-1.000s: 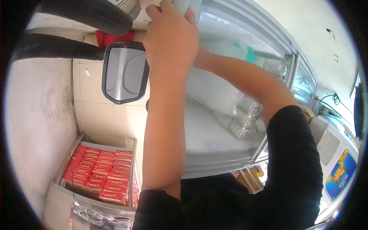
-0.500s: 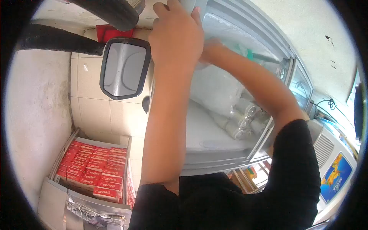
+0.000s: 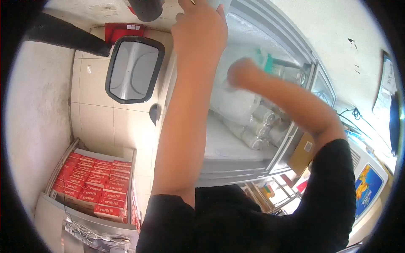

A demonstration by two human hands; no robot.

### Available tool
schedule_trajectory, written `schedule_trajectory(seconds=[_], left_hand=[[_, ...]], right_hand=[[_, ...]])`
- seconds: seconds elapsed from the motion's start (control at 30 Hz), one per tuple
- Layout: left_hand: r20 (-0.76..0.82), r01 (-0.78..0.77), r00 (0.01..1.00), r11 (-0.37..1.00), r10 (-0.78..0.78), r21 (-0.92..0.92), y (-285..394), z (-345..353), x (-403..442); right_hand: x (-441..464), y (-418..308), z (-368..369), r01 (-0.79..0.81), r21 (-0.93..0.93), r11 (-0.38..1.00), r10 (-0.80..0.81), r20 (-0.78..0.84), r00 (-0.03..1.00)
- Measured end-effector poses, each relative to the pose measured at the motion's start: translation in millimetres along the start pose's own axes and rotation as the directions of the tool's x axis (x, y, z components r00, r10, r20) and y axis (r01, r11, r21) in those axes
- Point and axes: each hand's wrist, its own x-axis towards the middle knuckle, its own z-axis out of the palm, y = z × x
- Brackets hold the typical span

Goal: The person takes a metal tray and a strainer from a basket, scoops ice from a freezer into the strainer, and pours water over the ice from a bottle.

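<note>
My left hand (image 3: 201, 27) is curled over the grey rim at the top end of a chest freezer (image 3: 234, 169), fingers wrapped and thumb on the near side. Inside the freezer, my right hand (image 3: 245, 74) is closed and blurred by motion. Whitish clear plastic shows just under its fingers, at the upper part of a cloudy plastic bag (image 3: 236, 103). Its fingertips are hidden. Below the bag lie several silver-ended cans (image 3: 255, 131) in clear wrapping. A green item (image 3: 268, 63) sits behind my right wrist.
Left of the freezer, a grey swing-lid bin (image 3: 134, 71) stands on the tiled floor (image 3: 95, 122). Several red boxes (image 3: 95, 181) fill a metal-framed case at lower left. A dark pipe-like object (image 3: 67, 36) crosses the upper left. A cardboard box (image 3: 303, 154) sits beyond the freezer's right end.
My right hand has moved down and right inside the freezer, with the plastic under it shifting too. My left hand stays on the rim. The whole view has shifted slightly.
</note>
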Motion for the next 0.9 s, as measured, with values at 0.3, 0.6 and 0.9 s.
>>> schedule_trajectory(seconds=[0.3, 0.6, 0.9], left_hand=[[-0.089, -0.041, 0.995, 0.998, 0.037, -0.049, -3, 5, 0], [-0.051, -0.024, 0.998, 0.998, 0.021, -0.051, -5, 3, -8], [-0.055, -0.008, 0.998, 0.999, 0.006, -0.045, -3, 4, -6]], right_hand=[[-2, -7, 135, -0.121, 0.174, 0.977, 0.109, 0.078, 0.991], [-49, 25, 4, -0.18, 0.001, 0.984, 0.175, 0.238, 0.955], [-65, 36, -47, -0.255, 0.114, 0.96, 0.246, 0.09, 0.965]])
